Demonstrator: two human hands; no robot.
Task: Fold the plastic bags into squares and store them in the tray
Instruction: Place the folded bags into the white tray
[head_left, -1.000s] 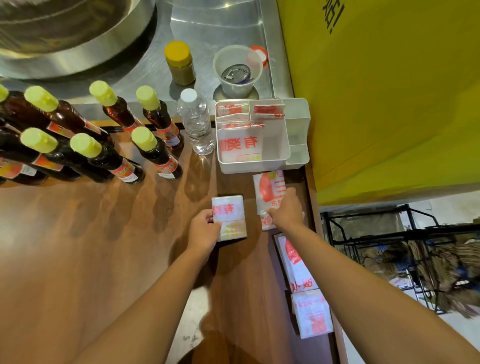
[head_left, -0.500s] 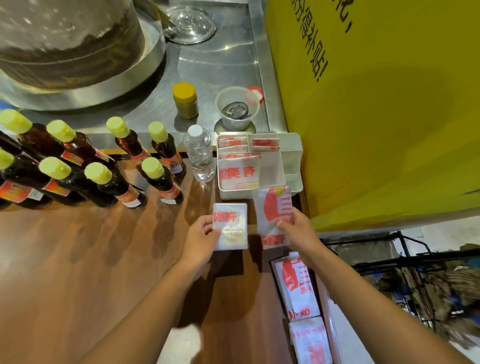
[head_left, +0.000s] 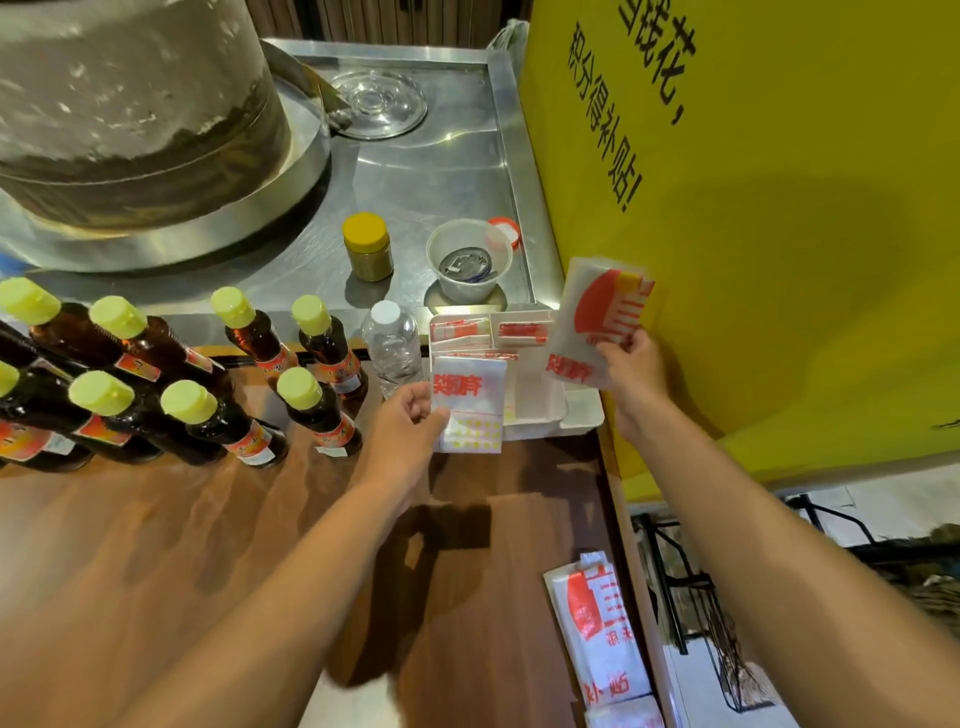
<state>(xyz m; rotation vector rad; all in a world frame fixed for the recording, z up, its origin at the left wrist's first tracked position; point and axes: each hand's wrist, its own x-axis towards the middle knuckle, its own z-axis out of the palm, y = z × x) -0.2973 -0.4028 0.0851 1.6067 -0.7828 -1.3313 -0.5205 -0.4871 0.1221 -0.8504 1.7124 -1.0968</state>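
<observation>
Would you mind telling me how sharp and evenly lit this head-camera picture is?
Head view: wide-angle bending curves the metal counter; the forearms blur toward the bottom edge; the left hand with its folded bag casts a hard shadow on the wooden table; the right hand and its bag are sharp.
</observation>
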